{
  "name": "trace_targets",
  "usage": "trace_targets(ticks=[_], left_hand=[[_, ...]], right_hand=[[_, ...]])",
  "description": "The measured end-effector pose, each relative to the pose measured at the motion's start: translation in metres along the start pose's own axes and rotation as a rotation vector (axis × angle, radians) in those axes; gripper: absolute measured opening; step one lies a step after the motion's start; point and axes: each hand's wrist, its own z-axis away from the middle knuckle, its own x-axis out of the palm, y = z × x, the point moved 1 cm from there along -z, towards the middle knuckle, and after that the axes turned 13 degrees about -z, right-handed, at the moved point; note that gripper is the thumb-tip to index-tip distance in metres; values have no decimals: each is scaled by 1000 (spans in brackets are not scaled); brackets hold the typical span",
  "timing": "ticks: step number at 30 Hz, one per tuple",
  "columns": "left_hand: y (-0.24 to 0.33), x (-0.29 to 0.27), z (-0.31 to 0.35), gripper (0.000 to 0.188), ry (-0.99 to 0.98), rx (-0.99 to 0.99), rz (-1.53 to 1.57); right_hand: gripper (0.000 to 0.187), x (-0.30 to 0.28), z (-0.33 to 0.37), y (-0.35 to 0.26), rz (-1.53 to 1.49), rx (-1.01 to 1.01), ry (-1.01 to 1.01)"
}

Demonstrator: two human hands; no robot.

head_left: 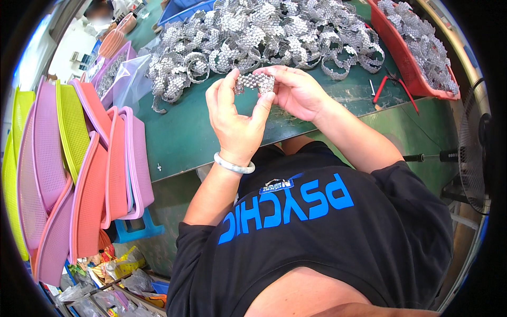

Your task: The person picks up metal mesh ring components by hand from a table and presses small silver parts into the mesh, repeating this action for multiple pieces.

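Between my two hands, over the front part of the green table [179, 140], is a curved silver honeycomb-patterned metal strip [256, 80]. My left hand [232, 113] has its fingers closed at the strip's left side, with the thumb reaching across toward the right end. My right hand [296, 91] pinches the right end between thumb and fingers. Just beyond the hands lies a large heap of similar silver honeycomb strips [237, 39], many of them bent into rings. A bracelet [234, 164] circles my left wrist.
A red bin [457, 95] of silver strips stands at the right. Near it lie red-handled pliers [393, 84]. Stacked plastic baskets [95, 195] rise at the left, beside a purple basket [113, 87] and clear plastic bag [132, 82]. A fan [472, 142] stands far right.
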Motion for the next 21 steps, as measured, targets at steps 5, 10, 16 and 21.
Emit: trace_targets(ticks=[5, 10, 16, 21], left_hand=[[0, 1, 0, 55, -5, -2, 1], [0, -2, -1, 56, 2, 3, 20], [-15, 5, 2, 56, 0, -190, 425], [-21, 3, 1, 56, -53, -326, 727]], right_hand=[[29, -1, 0, 1, -6, 5, 10], [28, 1, 1, 0, 5, -6, 2], [20, 15, 6, -3, 56, -77, 65], [19, 17, 9, -5, 79, -96, 47]])
